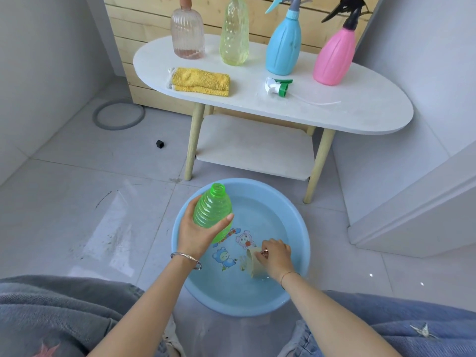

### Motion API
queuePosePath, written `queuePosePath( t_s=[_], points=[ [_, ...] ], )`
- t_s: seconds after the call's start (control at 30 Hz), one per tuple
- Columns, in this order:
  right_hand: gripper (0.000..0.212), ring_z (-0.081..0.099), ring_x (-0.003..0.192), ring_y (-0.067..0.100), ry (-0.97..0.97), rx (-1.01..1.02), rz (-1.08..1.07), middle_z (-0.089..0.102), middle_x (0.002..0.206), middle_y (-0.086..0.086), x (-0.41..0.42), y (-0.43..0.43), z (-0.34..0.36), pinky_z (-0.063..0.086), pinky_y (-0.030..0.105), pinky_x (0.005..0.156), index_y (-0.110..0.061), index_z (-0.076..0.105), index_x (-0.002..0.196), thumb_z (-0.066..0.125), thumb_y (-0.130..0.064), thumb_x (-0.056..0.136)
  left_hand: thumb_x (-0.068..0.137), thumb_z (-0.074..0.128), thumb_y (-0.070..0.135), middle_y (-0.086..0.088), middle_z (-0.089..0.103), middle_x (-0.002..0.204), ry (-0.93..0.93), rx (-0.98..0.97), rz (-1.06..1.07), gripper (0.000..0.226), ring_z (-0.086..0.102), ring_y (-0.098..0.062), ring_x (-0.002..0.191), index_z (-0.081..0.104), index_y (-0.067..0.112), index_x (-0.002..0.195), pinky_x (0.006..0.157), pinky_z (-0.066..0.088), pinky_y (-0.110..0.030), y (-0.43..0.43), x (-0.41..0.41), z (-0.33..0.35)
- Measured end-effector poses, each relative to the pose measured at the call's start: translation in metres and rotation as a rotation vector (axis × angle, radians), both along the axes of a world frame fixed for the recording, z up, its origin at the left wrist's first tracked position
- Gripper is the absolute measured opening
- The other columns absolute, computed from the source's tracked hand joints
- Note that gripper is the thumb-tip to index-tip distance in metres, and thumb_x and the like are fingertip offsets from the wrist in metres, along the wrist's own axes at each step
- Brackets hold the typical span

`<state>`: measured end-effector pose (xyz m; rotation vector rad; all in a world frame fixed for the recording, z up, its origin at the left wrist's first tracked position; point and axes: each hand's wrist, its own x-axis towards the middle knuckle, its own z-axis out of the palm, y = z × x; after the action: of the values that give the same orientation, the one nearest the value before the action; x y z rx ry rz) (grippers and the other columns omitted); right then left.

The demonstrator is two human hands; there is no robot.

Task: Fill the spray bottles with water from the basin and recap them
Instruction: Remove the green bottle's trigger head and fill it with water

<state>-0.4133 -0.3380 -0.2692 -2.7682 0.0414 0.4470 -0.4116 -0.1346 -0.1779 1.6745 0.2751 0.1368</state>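
Tiled floor, blue basin (257, 182), green bottle (212, 210) uncapped.
Left hand (195, 235) curls round the bottle, neck pointing far; right hand (275, 253) pinches a cup (253, 264) just near-right.

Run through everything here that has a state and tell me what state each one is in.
Green bottle: uncapped, tilted, held by left hand over the basin.
Cup: tipped into the water, gripped by right hand.
Basin: holds water.
Green spray head: off, lying on the table.
Blue bottle: capped, upright.
Pink bottle: capped, upright.
Clear ribbed bottle: capped, upright.
Yellow-green bottle: upright, top out of view.
Yellow cloth: folded.
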Motion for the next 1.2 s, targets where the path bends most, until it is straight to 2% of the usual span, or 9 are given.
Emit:
queuePosePath(
  t_s=[0.23,0.47,0.6,0.73,0.8,0.97,1.03,1.1,1.2],
  points=[
    [0.041,0.031,0.059,0.017,0.025,0.585,-0.427,0.034,0.057,-0.001,0.011,0.001,0.018,0.025,0.023,0.051,-0.016,0.034,0.058,0.066,-0.018,0.083,0.062,0.088,0.024,0.015,0.067,0.100,-0.013,-0.017,-0.003,0.054,0.063,0.008,0.086,0.056,0.038,0.103,0.075,0.047,-0.006,-0.001,0.000,0.002],
    [0.024,0.026,0.060,0.015,-0.114,0.970,-0.633,0.028,0.067,0.006,0.030,-0.003,0.090,0.032,0.006,0.044,-0.008,0.044,0.071,0.061,-0.008,0.088,0.062,0.088,0.024,0.013,0.067,0.102,-0.032,-0.075,0.024,0.061,0.064,0.005,0.090,0.058,0.025,0.115,0.077,0.049,-0.008,0.000,-0.004,0.013],
    [0.020,0.035,0.069,0.014,-0.211,1.026,-0.617,0.038,0.071,0.007,0.046,-0.011,0.139,0.029,0.024,0.064,-0.012,0.051,0.073,0.067,-0.017,0.084,0.064,0.087,0.018,0.011,0.067,0.100,-0.049,-0.090,0.020,0.058,0.063,0.010,0.083,0.057,0.023,0.113,0.072,0.047,-0.005,-0.003,-0.006,0.017],
    [0.033,0.040,0.059,0.010,-0.299,1.094,-0.552,0.045,0.051,-0.010,0.054,-0.024,0.191,0.030,0.024,0.067,-0.017,0.049,0.057,0.066,-0.012,0.084,0.061,0.089,0.028,0.009,0.067,0.104,-0.033,-0.063,-0.026,0.063,0.063,0.005,0.091,0.057,0.023,0.115,0.078,0.047,-0.009,-0.006,-0.008,0.019],
    [0.046,0.032,0.057,0.010,-0.314,1.103,-0.486,0.036,0.044,-0.015,0.055,-0.028,0.213,0.026,0.028,0.071,-0.024,0.046,0.045,0.067,-0.013,0.084,0.057,0.091,0.037,0.012,0.066,0.106,-0.027,-0.059,-0.048,0.069,0.063,0.002,0.096,0.057,0.027,0.116,0.083,0.047,-0.015,-0.008,-0.010,0.018],
    [0.037,0.030,0.067,0.021,-0.363,1.099,-0.335,0.031,0.060,0.005,0.045,-0.034,0.252,0.023,0.034,0.076,-0.022,0.042,0.051,0.073,-0.034,0.065,0.045,0.083,0.059,0.016,0.065,0.109,-0.020,-0.031,-0.098,0.083,0.060,0.003,0.102,0.055,0.030,0.119,0.088,0.046,-0.016,-0.016,-0.013,0.017],
    [0.044,0.032,0.074,0.025,-0.377,1.096,-0.284,0.037,0.072,0.011,0.038,-0.033,0.259,0.026,0.035,0.077,-0.006,0.044,0.060,0.074,-0.039,0.060,0.047,0.083,0.058,0.015,0.066,0.109,-0.022,-0.021,-0.131,0.081,0.061,0.001,0.102,0.055,0.030,0.118,0.089,0.047,-0.018,-0.019,-0.015,0.017],
    [0.053,0.034,0.075,0.026,-0.398,1.094,-0.255,0.041,0.077,0.014,0.031,-0.032,0.264,0.029,0.035,0.076,0.004,0.044,0.066,0.074,-0.039,0.060,0.047,0.084,0.057,0.014,0.066,0.108,-0.035,-0.015,-0.152,0.079,0.062,-0.002,0.102,0.056,0.030,0.116,0.089,0.048,-0.020,-0.022,-0.017,0.016],
    [0.037,0.044,0.068,0.022,-0.434,1.055,-0.218,0.044,0.074,0.015,0.021,-0.028,0.269,0.039,0.029,0.069,-0.004,0.044,0.065,0.075,-0.023,0.073,0.049,0.088,0.053,0.014,0.066,0.107,-0.049,0.000,-0.176,0.076,0.062,-0.002,0.102,0.056,0.030,0.115,0.088,0.047,-0.019,-0.025,-0.020,0.016]
  ],
)
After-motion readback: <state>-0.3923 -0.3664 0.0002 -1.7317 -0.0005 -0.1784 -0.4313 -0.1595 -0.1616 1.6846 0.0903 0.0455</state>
